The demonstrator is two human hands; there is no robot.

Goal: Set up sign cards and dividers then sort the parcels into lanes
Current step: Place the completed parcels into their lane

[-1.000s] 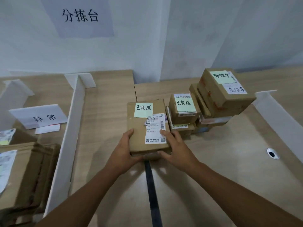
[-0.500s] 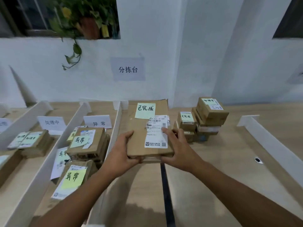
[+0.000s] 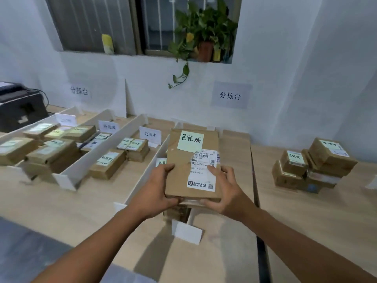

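Now our flat brown cardboard parcel [image 3: 192, 164] sits farther left over the lanes, left hand [image 3: 156, 189] and right hand [image 3: 226, 192] gripping it; we should match its green note to a sign card.

Matt brown cardboard parcel [image 3: 189, 160] with paper labels; pale wood-grain table [image 3: 306, 211].

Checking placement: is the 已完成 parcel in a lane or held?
Held: left hand and right hand grip the parcel at its near end.
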